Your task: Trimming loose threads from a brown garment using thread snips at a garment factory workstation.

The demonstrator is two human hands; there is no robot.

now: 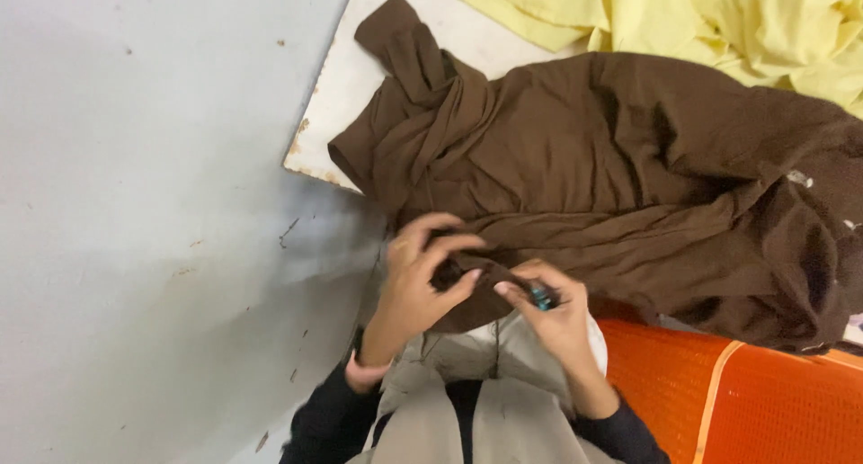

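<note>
The left hand (418, 280) pinches the edge of the brown cloth (611, 176) to keep it tight. The right hand (548, 307) grips a small blue tool (540, 296) beside it.

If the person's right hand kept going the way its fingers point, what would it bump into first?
The right hand points left toward the left hand, so it would likely meet that hand's fingertips and the brown garment pinched there, though depth is uncertain.

The brown garment (611, 167) is soft, matt, creased cloth; at two o'clock the yellow fabric (719, 23) looks matt too; the orange crate (719, 392) is ribbed plastic.
</note>
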